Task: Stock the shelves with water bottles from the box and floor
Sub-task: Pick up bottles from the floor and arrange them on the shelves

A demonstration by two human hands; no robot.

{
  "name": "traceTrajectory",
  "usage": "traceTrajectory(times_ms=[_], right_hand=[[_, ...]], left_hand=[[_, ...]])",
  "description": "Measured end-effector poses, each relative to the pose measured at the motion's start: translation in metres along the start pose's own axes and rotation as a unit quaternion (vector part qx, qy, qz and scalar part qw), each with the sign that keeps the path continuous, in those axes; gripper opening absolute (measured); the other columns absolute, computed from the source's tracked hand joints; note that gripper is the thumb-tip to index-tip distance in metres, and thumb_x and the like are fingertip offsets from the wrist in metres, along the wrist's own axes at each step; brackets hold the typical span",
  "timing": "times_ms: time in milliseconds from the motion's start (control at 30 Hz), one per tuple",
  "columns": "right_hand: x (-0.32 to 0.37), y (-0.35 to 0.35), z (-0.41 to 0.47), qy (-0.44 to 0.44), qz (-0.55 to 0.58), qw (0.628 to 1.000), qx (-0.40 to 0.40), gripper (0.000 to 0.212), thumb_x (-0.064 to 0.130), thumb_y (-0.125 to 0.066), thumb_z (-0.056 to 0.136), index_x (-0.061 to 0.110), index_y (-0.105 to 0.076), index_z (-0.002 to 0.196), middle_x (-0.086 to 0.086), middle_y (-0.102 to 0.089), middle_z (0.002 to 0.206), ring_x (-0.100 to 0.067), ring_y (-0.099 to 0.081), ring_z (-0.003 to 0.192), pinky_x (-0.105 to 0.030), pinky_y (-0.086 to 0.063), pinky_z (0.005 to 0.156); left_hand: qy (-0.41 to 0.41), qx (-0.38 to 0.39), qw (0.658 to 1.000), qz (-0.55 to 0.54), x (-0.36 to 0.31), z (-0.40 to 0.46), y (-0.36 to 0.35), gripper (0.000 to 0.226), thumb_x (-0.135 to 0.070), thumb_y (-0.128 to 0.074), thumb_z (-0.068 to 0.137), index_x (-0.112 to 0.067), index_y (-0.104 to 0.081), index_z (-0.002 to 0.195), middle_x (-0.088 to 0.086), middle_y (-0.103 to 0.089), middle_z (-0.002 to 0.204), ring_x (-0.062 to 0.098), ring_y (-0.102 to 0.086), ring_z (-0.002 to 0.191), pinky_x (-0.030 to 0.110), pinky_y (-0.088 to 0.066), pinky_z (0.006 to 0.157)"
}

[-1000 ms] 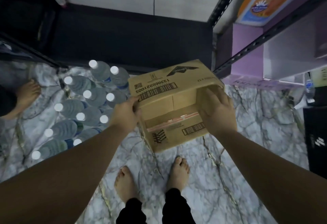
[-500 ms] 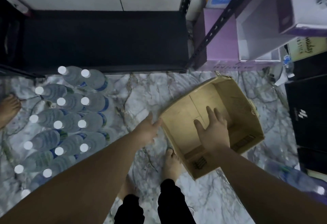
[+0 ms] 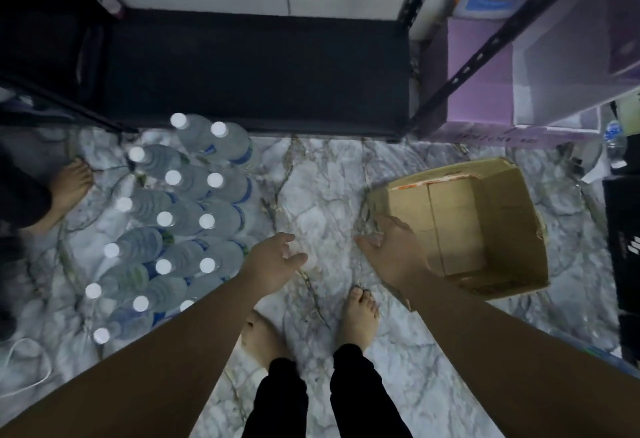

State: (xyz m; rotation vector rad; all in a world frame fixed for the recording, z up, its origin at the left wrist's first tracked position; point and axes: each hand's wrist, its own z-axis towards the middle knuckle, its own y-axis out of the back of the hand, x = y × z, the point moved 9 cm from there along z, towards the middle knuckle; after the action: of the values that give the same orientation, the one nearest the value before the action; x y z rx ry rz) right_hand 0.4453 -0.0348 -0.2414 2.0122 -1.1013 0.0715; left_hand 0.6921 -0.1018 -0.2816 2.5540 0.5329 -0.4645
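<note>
Bottles [image 3: 180, 216] stand capped and upright in a tight cluster on the floor [image 3: 322, 181], just beyond the left hand's fingertips toward the person's left, in front of the dark low shelf [image 3: 256, 67]. The box [image 3: 471, 226] sits on the floor beside the right hand, open side up and showing only bare cardboard (nothing visible inside).

The likely trouble is a domino fall: the bottles are packed close, so a careless sweep of the left arm or a grab at an inner one could topple its neighbours and send them rolling under the shelf. The person's bare feet [image 3: 360, 313] are near, and another person's foot [image 3: 69, 184] rests beside the cluster, so a dropped bottle could land on toes.

The left hand [image 3: 273, 264] hangs over bare floor, fingers loose and slightly curled, holding nothing. The right hand [image 3: 391, 250] is spread, fingers relaxed, its back overlapping the box's near wall; it grips nothing, though whether it brushes the cardboard is unclear.
</note>
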Motion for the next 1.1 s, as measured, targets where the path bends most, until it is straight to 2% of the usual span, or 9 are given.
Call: traceTrajectory(times_ms=[133, 200, 467, 567, 633, 700, 800, 900, 1100], right_hand=[[0.057, -0.018, 0.004, 0.041, -0.012, 0.999, 0.026, 0.07, 0.059, -0.06, 0.096, 0.027, -0.042, 0.157, -0.003, -0.052, 0.154, -0.026, -0.049, 0.14, -0.042, -0.047, 0.111], [0.087, -0.029, 0.004, 0.066, -0.017, 0.997, 0.041, 0.069, 0.056, -0.061, 0.098, 0.025, -0.043, 0.157, -0.001, -0.046, 0.159, -0.025, -0.043, 0.146, -0.04, -0.041, 0.117], [0.198, -0.052, 0.008, 0.124, -0.043, 0.99, 0.04, 0.066, 0.052, -0.062, 0.098, 0.023, -0.046, 0.155, -0.001, -0.045, 0.159, -0.023, -0.043, 0.145, -0.039, -0.039, 0.118], [0.236, -0.052, 0.02, 0.15, -0.054, 0.987, 0.025, 0.063, 0.048, -0.065, 0.097, 0.02, -0.05, 0.152, -0.002, -0.05, 0.155, -0.023, -0.048, 0.141, -0.032, -0.04, 0.114], [0.257, -0.049, 0.032, 0.161, -0.049, 0.986, 0.007, 0.053, 0.04, -0.069, 0.097, 0.013, -0.06, 0.142, -0.007, -0.059, 0.145, -0.027, -0.054, 0.133, -0.019, -0.038, 0.1], [0.275, -0.05, 0.05, 0.173, -0.049, 0.984, 0.005, 0.048, 0.035, -0.07, 0.096, 0.011, -0.063, 0.136, -0.011, -0.063, 0.137, -0.03, -0.058, 0.127, -0.017, -0.037, 0.09], [0.292, -0.052, 0.086, 0.197, -0.073, 0.978, 0.004, 0.051, 0.037, -0.069, 0.096, 0.02, -0.06, 0.142, -0.008, -0.064, 0.135, -0.029, -0.059, 0.126, -0.03, -0.044, 0.095], [0.3, -0.056, 0.125, 0.216, -0.087, 0.973, 0.0, 0.052, 0.036, -0.07, 0.094, 0.023, -0.059, 0.143, -0.009, -0.064, 0.132, -0.03, -0.059, 0.124, -0.035, -0.047, 0.097], [0.322, -0.072, 0.179, 0.289, -0.129, 0.948, 0.045, 0.066, 0.025, -0.072, 0.095, 0.022, -0.045, 0.155, -0.006, -0.049, 0.154, -0.026, -0.049, 0.14, -0.044, -0.043, 0.115]], left_hand=[[-0.006, -0.049, 0.998, -0.041, 0.024, -0.014, 0.039, 0.06, -0.043, -0.074, 0.092, -0.022, -0.056, 0.145, 0.004, -0.061, 0.14, 0.021, -0.059, 0.128, 0.027, -0.045, 0.102], [-0.009, -0.078, 0.995, -0.064, 0.037, -0.02, 0.059, 0.058, -0.042, -0.076, 0.091, -0.022, -0.058, 0.143, 0.004, -0.062, 0.138, 0.019, -0.059, 0.127, 0.023, -0.043, 0.096], [-0.023, -0.154, 0.979, -0.134, 0.092, -0.041, 0.138, 0.055, -0.037, -0.077, 0.091, -0.016, -0.06, 0.139, 0.007, -0.061, 0.134, 0.023, -0.06, 0.124, 0.031, -0.047, 0.103], [-0.03, -0.173, 0.978, -0.115, 0.1, -0.035, 0.169, 0.055, -0.04, -0.076, 0.091, -0.018, -0.06, 0.138, 0.006, -0.062, 0.133, 0.024, -0.062, 0.121, 0.028, -0.045, 0.096], [-0.036, -0.191, 0.974, -0.116, 0.1, -0.027, 0.186, 0.057, -0.042, -0.075, 0.091, -0.019, -0.059, 0.14, 0.007, -0.061, 0.135, 0.024, -0.061, 0.124, 0.031, -0.046, 0.099], [-0.044, -0.203, 0.97, -0.123, 0.097, -0.015, 0.197, 0.057, -0.041, -0.076, 0.091, -0.018, -0.059, 0.141, 0.009, -0.06, 0.137, 0.024, -0.06, 0.126, 0.033, -0.047, 0.103], [-0.058, -0.215, 0.968, -0.112, 0.089, 0.01, 0.202, 0.056, -0.042, -0.075, 0.09, -0.019, -0.06, 0.139, 0.008, -0.062, 0.136, 0.024, -0.062, 0.121, 0.033, -0.048, 0.101], [-0.056, -0.236, 0.965, -0.099, 0.079, 0.036, 0.203, 0.055, -0.046, -0.076, 0.089, -0.023, -0.061, 0.136, 0.005, -0.062, 0.132, 0.023, -0.064, 0.115, 0.033, -0.05, 0.098], [-0.064, -0.247, 0.962, -0.095, 0.059, 0.073, 0.19, 0.051, -0.044, -0.079, 0.086, -0.03, -0.066, 0.132, 0.006, -0.062, 0.124, 0.026, -0.067, 0.108, 0.041, -0.054, 0.095]])
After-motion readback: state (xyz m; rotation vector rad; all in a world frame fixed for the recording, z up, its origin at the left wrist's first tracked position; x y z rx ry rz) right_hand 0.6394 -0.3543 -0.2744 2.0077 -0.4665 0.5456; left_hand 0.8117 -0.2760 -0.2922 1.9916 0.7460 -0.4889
